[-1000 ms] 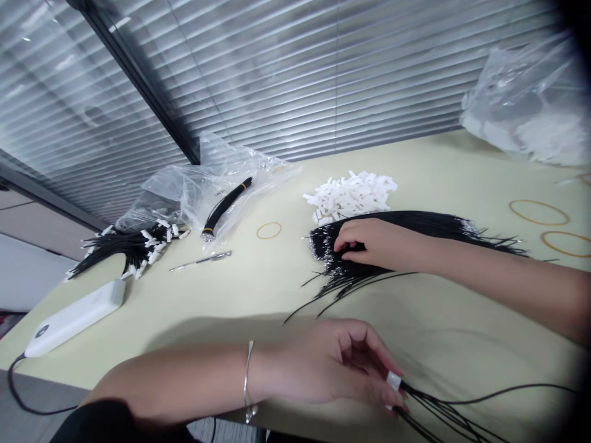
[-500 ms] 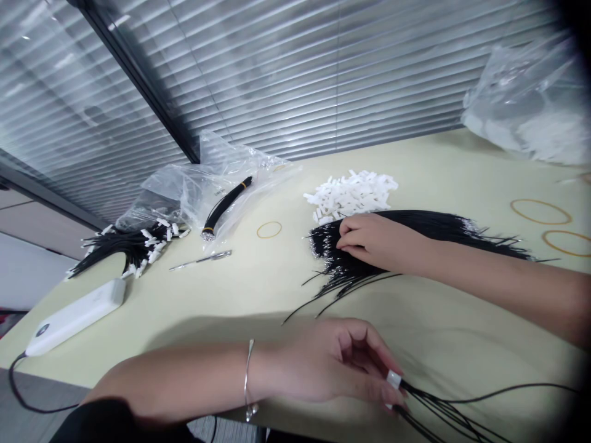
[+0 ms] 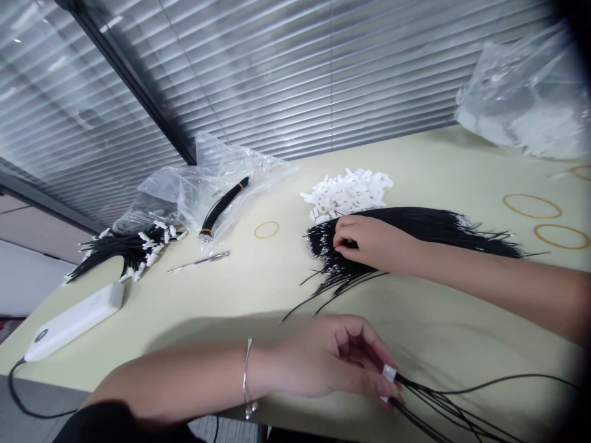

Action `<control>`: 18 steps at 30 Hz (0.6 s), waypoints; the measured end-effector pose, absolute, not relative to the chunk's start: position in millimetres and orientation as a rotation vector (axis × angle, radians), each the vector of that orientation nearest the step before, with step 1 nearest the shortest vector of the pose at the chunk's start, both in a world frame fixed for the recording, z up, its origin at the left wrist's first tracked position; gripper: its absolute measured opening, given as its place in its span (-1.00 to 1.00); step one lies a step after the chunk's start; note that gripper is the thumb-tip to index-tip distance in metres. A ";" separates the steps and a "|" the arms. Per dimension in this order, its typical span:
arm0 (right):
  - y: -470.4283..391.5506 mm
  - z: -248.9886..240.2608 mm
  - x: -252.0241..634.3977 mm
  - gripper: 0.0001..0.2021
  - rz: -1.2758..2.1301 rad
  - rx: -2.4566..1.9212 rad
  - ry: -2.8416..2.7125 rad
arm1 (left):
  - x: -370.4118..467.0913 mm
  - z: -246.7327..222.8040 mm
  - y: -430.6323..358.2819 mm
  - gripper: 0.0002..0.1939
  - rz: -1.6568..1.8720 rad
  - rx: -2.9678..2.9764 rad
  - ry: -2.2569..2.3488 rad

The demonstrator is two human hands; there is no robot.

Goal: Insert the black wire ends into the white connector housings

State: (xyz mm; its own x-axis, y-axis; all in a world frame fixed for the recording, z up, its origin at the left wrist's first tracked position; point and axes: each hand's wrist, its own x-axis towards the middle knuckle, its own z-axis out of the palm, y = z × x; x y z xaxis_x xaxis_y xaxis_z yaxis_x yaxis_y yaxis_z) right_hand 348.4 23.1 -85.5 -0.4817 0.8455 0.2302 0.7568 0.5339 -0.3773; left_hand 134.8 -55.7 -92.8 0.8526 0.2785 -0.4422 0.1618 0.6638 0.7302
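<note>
At the front of the table my left hand (image 3: 332, 363) is closed, pinching a white plastic connector (image 3: 389, 373) between thumb and fingers. Several black wires (image 3: 443, 400) run from the connector toward the lower right. My right hand (image 3: 364, 242) rests over a large spread of loose black wires (image 3: 425, 218) with shiny metal tips. Its thumb and fingertips are pinched together near the left ends of these wires; how many they grip is hidden. Just behind that hand lies a heap of small white connectors (image 3: 348, 192).
On the left are wires fitted with white connectors (image 3: 124, 251), a banded wire bundle (image 3: 225, 208) on clear plastic bags (image 3: 170, 187), a pen-like metal tool (image 3: 198, 262) and a white corded device (image 3: 76, 321). Rubber bands (image 3: 532, 206) and a plastic bag of white pieces (image 3: 530, 111) lie at right.
The whole view has shifted slightly. My right fingertips have bent and drawn closer together at the wire ends. My left hand keeps its hold on the connector.
</note>
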 end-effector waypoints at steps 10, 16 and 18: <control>20.6 -79.9 348.3 -0.76 0.511 -1.386 -2.264 | 135.9 -88.9 -56.0 -0.56 0.087 0.855 0.559; 20.3 -81.4 347.5 -0.77 0.519 -1.462 -2.202 | 134.4 -91.6 -56.2 -0.59 0.086 0.835 0.526; 20.8 -80.8 347.4 -0.77 0.503 -1.488 -2.183 | 134.2 -92.1 -56.0 -0.59 0.080 0.831 0.533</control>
State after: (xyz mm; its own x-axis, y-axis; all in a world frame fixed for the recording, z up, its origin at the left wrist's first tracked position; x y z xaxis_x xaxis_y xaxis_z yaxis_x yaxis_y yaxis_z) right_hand 347.4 20.8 -80.8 -0.3177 0.9349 0.1579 0.7715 0.3517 -0.5302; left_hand 134.2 -56.0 -92.1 0.8663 0.2719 -0.4190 0.1360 0.6787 0.7217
